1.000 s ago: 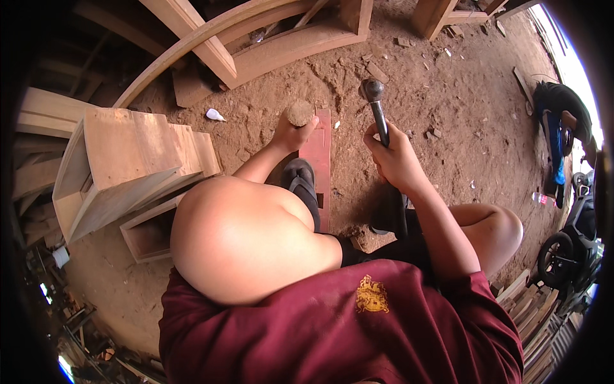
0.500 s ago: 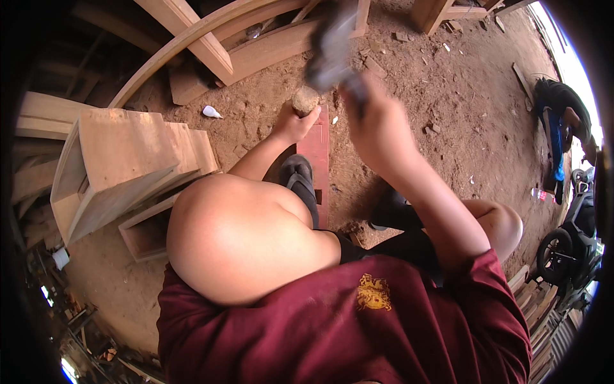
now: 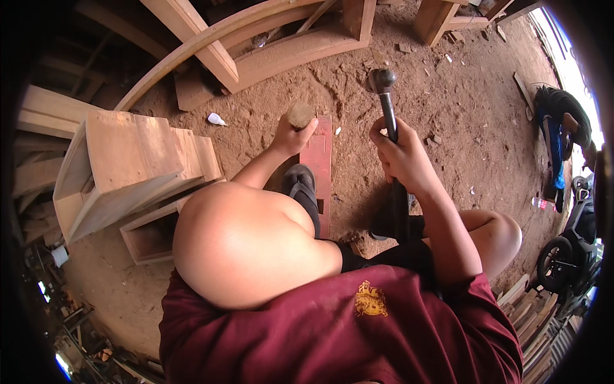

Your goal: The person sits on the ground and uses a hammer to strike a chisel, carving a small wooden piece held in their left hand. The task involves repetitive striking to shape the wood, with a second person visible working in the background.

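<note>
My left hand (image 3: pixel 293 137) is closed round a thick wooden tool handle (image 3: pixel 300 115), seen from its round, worn end. Whatever lies below that grip is hidden by the hand. It stands at the far end of a reddish wooden plank (image 3: pixel 324 168) with marks and a small dark slot in it. To the right, my right hand (image 3: pixel 403 157) grips a hammer (image 3: pixel 384 86) partway along its dark handle. The rounded metal head points away from me, and the handle's other end reaches back toward my lap. A sandalled foot (image 3: pixel 299 182) presses beside or on the plank.
Wooden furniture frames (image 3: pixel 300 57) lie across the far side. A pale wooden cabinet piece (image 3: pixel 131 150) stands at left, near a small white bottle (image 3: pixel 216 120). At right are a dark cloth-draped heap (image 3: pixel 563 121) and a motorcycle (image 3: pixel 566 249). Wood scraps litter the dirt floor.
The hammer, blurred and raised near the left hand before, has swung right and now shows sharply. My right hand has moved right and nearer; the left keeps its grip.
</note>
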Demonstrator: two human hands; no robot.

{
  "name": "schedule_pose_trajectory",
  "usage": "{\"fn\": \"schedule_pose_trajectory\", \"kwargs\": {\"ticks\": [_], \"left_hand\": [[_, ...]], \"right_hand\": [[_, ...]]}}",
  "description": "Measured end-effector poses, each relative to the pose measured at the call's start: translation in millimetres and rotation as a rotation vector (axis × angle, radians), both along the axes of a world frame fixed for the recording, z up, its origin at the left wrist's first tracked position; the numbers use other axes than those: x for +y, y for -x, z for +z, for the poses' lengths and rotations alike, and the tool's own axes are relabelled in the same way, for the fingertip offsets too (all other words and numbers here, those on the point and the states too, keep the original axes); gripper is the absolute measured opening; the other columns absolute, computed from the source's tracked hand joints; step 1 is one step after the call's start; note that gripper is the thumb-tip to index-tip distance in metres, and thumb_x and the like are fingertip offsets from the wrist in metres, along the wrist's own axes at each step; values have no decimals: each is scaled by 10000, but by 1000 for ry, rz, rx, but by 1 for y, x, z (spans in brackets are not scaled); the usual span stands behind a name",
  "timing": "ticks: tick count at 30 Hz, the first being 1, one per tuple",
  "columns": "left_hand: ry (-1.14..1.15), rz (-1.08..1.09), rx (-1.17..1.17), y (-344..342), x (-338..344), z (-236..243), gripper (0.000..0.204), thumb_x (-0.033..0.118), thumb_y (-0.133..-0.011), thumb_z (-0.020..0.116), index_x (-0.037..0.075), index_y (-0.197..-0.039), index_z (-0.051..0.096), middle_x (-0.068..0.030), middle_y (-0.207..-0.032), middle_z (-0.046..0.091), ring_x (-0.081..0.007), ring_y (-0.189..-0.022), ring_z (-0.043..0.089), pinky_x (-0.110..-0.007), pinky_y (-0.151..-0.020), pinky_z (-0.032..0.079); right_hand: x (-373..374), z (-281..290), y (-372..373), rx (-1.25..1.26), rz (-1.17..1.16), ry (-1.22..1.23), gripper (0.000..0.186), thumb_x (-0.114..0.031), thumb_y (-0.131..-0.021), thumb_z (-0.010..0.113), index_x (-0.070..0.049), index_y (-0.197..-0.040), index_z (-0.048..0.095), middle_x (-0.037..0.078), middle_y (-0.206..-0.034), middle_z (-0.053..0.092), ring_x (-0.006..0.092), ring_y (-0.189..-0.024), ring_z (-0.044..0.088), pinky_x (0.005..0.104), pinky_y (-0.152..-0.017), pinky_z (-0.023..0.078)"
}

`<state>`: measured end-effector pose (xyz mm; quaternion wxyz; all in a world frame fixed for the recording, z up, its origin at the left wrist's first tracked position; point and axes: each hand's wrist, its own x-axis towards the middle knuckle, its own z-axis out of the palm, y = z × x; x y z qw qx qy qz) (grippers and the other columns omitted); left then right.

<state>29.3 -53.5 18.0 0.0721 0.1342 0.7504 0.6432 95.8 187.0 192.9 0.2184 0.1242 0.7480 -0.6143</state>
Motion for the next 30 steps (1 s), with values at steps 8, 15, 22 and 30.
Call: {"fn": "schedule_pose_trajectory", "kwargs": {"ticks": [8, 15, 22, 30], "left_hand": [[44, 12, 171, -6, 2, -13, 170, 73, -898, 585, 49, -734, 546, -21, -693, 576, -118, -635, 555, -308, -586, 451], [116, -15, 192, -2, 2, -11, 151, 134, -882, 607, 35, -770, 586, -72, -717, 617, -178, -665, 601, -343, -604, 472], [146, -6, 210, -6, 17, -6, 144, 181, -849, 650, 37, -851, 656, -115, -748, 675, -231, -702, 673, -369, -630, 521], [185, -14, 165, -12, 12, -4, 125, 153, -843, 673, 31, -817, 662, -107, -702, 686, -189, -652, 679, -356, -583, 526]], "right_hand": [[-14, 73, 9, 237, 73, -23, 141, -161, -945, 577, -38, -1011, 556, -27, -639, 471, 47, -530, 432, 251, -469, 355], [-27, 99, 11, 447, 104, -45, 120, -124, -935, 605, -34, -1003, 563, -18, -667, 484, 61, -588, 463, 263, -528, 381], [-44, 30, 11, 636, 115, -444, 177, -138, -950, 539, -30, -1086, 504, 235, -751, 649, 402, -697, 656, 486, -609, 487], [-22, 27, 10, 569, 111, -472, 199, -172, -960, 565, -15, -1077, 525, 245, -719, 637, 448, -688, 646, 513, -603, 489]]}}
